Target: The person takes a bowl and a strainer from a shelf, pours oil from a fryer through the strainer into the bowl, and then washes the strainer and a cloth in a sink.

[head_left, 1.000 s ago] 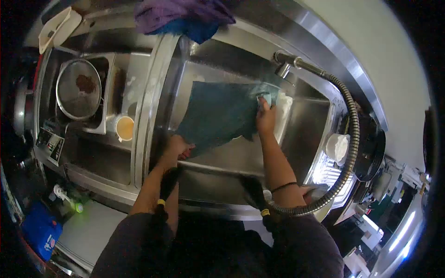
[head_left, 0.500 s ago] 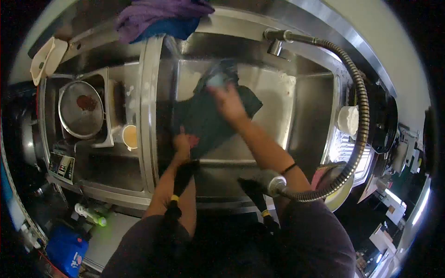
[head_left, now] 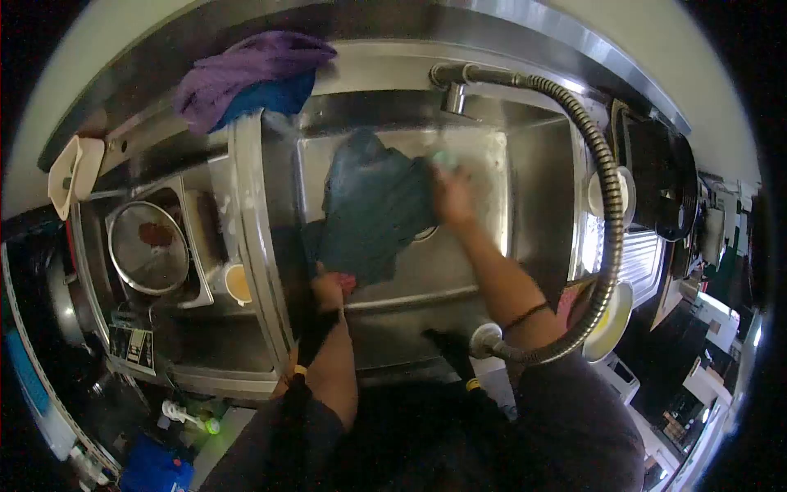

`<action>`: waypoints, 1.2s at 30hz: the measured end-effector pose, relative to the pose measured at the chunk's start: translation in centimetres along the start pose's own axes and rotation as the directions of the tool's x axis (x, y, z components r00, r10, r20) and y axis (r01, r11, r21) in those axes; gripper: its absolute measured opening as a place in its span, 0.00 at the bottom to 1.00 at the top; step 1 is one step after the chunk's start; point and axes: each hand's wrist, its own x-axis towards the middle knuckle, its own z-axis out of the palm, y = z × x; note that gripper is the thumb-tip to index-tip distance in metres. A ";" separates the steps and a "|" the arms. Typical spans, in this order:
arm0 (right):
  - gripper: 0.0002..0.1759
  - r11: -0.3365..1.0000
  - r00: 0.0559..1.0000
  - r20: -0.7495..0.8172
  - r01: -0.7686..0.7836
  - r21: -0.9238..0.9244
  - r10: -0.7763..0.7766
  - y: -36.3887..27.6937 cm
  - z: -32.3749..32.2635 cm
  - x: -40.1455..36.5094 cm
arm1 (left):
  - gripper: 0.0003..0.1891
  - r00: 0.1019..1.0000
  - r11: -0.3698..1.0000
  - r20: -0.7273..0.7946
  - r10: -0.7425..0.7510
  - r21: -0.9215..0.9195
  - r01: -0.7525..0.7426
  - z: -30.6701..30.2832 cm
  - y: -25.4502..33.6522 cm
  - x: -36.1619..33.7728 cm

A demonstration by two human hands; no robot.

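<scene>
A dark green cloth (head_left: 373, 205) lies spread and wrinkled over the bottom of the steel sink (head_left: 467, 275). At the cloth's lower left corner, my left hand (head_left: 329, 289) is closed on its edge, and a small red patch (head_left: 348, 284) shows beside the fingers. My right hand (head_left: 455, 197), blurred by motion, is at the cloth's right edge. Its fingers are round a small pale green object (head_left: 443, 159), whose kind is too smeared to make out. Part of the drain (head_left: 425, 234) shows beside the cloth.
A flexible metal hose (head_left: 611, 189) arches over the right side from the tap (head_left: 453, 100). Purple and blue towels (head_left: 254, 74) hang over the back ledge. At left are a round strainer (head_left: 150, 266) and a cup (head_left: 238, 284). A yellowish bowl (head_left: 611, 324) stands right.
My right hand has moved right with the pale green object, from over the cloth to its right edge. The cloth lies more spread out. My left hand stays at its corner; the view has shifted.
</scene>
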 end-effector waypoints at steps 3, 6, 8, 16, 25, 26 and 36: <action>0.23 0.983 0.924 0.341 -0.138 -0.123 0.172 1.5 9.1 -7.4 | 0.43 0.703 0.718 0.686 -0.187 -0.393 0.575 -3.0 -4.0 5.4; 0.24 0.948 0.859 0.461 -0.083 -0.307 0.224 -0.2 5.7 -5.6 | 0.44 0.973 0.979 0.178 -0.146 -0.118 0.169 0.0 0.4 0.3; 0.24 0.861 0.920 0.336 -0.004 -0.508 0.202 -1.1 0.7 -1.1 | 0.45 0.992 0.990 -0.021 -0.127 0.065 0.128 -0.5 -0.5 0.8; 0.21 0.672 0.960 0.277 0.229 -0.704 -0.037 -2.8 7.3 -3.0 | 0.43 0.973 0.977 0.099 -0.207 0.078 0.200 -0.9 -0.3 2.4; 0.24 0.536 0.978 0.081 0.173 -0.826 -0.191 0.1 5.4 1.0 | 0.42 0.998 0.992 0.024 -0.049 0.117 0.046 -0.5 -1.5 2.2; 0.25 0.698 0.968 0.085 0.229 -0.679 -0.235 -2.7 9.4 -2.3 | 0.41 0.995 0.994 0.037 -0.093 0.057 0.091 -0.5 -1.0 1.7; 0.20 0.750 0.994 0.016 -0.069 -0.658 0.106 -4.5 5.7 2.4 | 0.39 0.996 0.997 0.055 -0.072 0.008 0.072 0.4 0.0 1.2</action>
